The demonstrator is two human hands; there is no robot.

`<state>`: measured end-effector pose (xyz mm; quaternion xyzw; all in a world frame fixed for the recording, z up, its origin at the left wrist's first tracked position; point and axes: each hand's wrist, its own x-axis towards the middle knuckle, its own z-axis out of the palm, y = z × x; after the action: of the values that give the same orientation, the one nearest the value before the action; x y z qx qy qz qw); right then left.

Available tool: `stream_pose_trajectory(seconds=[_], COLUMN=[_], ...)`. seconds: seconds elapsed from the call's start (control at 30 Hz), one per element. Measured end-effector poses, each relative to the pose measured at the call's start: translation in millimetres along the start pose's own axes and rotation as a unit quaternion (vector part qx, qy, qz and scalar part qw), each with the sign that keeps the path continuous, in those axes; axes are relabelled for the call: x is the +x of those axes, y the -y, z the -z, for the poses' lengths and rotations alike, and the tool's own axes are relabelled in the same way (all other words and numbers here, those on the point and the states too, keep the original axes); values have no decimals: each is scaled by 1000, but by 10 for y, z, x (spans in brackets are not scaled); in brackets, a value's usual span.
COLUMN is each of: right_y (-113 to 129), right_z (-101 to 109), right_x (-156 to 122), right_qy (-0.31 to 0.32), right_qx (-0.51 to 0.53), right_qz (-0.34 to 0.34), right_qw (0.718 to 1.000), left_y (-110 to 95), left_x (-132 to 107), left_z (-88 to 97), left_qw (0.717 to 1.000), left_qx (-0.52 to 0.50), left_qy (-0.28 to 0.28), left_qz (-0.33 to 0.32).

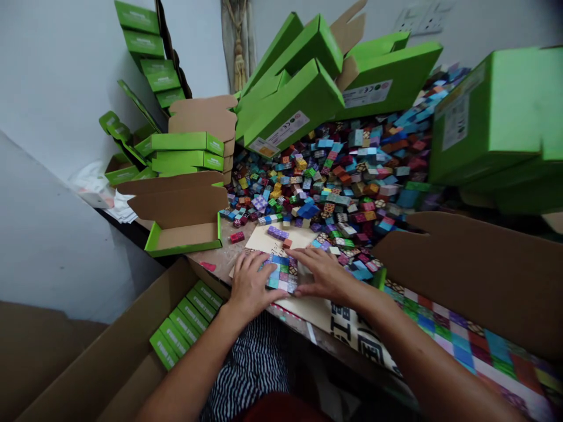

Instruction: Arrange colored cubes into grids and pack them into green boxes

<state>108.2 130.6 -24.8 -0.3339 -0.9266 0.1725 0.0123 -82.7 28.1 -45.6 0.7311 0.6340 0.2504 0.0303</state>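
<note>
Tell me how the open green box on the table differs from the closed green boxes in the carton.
The open box has its lid raised, showing brown inside; the closed boxes show only green. The open box lies on the table; the closed boxes stand in a row in a brown carton. Both are green.

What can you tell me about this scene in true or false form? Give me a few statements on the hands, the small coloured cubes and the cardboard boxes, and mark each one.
The left hand touches a multicoloured block of small cubes. True.
The right hand is lifting a green cardboard box. False: it rests on that same block.
The loose coloured cubes lie inside a cardboard carton. False: they lie heaped on the worn tabletop.
A brown cardboard carton at lower left holds a row of slim green boxes. True.
</note>
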Motion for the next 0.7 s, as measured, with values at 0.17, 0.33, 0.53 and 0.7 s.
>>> stream_pose_trajectory(seconds=[0.17,0.33,0.53,0.7], right_y=[40,-75,-182,-140], right_z=[-6,54,206,69], right_x=[2,17,430,810], right_qy=[-5,-5,-82,-83], right_qx=[0,39,82,31], right_qz=[-16,17,-31,-25], right_qw=[1000,999,993,996], left_y=[37,17,57,232], left_x=[-22,-47,-46,-96], left_z=[-25,-32,63,84], left_qw=[1000,1000,1000,999], left_qx=[5,16,16,30], left_qy=[-17,-11,1,4], left_qz=[-20,-21,20,44])
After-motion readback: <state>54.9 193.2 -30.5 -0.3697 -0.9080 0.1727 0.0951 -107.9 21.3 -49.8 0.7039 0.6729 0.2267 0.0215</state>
